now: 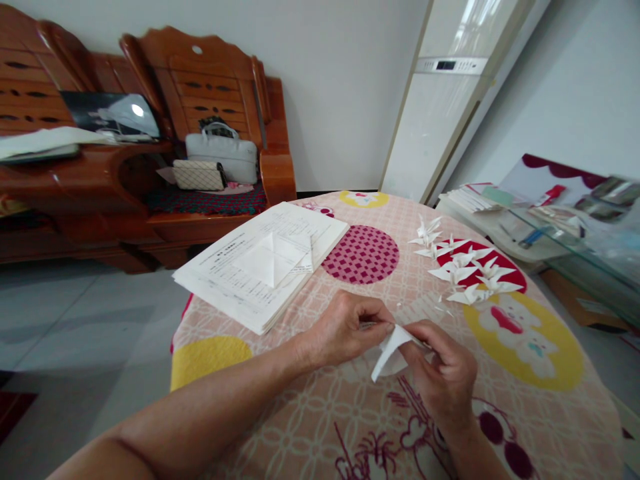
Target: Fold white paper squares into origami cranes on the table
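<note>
A small piece of folded white paper (393,353) is held between my two hands, above the front middle of the table. My left hand (353,327) pinches its upper edge between thumb and fingertips. On the other side my right hand (440,363) grips it, with fingers partly behind the paper. Several folded paper cranes (470,270) stand in a group on the table to the right. To the left, a creased, partly folded paper sheet (273,257) rests on a stack of printed papers (225,287).
The round table has a patterned cloth (300,413). Beyond it on the left is a wooden bench (200,67) with a grey bag (230,157) and a laptop (110,113). A glass-topped side table (575,247) stands at right, near a tall white air conditioner (430,100).
</note>
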A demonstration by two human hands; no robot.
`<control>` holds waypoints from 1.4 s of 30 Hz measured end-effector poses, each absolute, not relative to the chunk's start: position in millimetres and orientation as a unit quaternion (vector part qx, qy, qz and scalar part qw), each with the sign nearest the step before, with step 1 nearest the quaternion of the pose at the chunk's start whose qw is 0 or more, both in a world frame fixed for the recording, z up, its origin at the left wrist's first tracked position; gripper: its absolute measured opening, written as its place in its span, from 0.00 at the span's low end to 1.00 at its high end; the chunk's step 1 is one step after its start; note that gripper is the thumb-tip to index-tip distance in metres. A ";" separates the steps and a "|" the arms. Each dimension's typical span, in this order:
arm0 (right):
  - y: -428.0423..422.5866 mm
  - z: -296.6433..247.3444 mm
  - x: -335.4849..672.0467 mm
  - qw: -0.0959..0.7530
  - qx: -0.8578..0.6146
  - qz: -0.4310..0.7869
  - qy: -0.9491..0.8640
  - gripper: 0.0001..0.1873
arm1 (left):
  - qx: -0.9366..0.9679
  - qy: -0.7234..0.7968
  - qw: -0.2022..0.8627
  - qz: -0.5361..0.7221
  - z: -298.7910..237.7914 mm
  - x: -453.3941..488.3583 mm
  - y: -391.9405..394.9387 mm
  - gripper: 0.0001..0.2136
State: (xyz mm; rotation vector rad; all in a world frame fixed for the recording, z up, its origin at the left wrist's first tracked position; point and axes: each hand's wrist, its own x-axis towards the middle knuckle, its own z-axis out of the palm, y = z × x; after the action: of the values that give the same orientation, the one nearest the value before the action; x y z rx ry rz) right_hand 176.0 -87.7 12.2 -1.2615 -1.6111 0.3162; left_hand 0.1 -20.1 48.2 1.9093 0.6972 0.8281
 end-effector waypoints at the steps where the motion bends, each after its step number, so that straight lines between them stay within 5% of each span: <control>1: -88.1 12.1 176.0 0.514 -0.530 0.108 -0.666 0.04 | 0.768 0.293 0.457 0.339 47.7 0.9 -20.4 0.07; 10: -88.2 14.2 179.5 0.470 -0.476 -0.076 -0.739 0.13 | 0.774 0.319 0.448 0.314 45.7 4.4 -24.5 0.07; 42: -90.1 12.9 178.7 0.430 -0.441 -0.107 -0.780 0.14 | 0.794 0.306 0.429 0.303 48.4 4.5 -23.6 0.07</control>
State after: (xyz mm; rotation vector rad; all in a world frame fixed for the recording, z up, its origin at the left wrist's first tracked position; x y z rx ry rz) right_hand 178.7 -90.1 12.9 -1.1007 -1.9471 -0.2664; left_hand 4.5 -23.6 48.4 1.9826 0.7630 0.7560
